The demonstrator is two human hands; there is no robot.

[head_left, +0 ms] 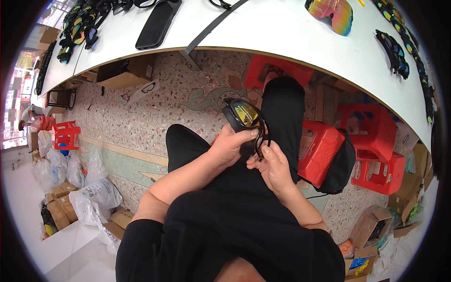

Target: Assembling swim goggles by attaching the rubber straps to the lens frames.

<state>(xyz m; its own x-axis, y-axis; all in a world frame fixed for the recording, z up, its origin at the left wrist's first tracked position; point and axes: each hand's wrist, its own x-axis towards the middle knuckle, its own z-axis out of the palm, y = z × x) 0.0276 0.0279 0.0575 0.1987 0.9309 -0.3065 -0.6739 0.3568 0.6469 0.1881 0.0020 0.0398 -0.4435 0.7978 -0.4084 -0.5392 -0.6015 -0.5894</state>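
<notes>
A pair of goggles [247, 114] with a black frame and a yellow mirrored lens is held above my lap, between my knees. My left hand [229, 146] is closed around its near left part, the thumb lying along the frame. At the lower right end of the goggles, my right hand [274, 170] pinches a thin black part of the frame or strap between thumb and fingers. The lens is tilted up toward the far side. The fingers hide the near end of the goggles.
Beyond my knees stands a white table [263, 28] bearing a black phone [159, 23], a loose rainbow lens [332, 15] and rows of goggles [393, 54]. Red stools [322, 152] stand at my right. Plastic bags [96, 192] and cardboard boxes [61, 207] lie at left.
</notes>
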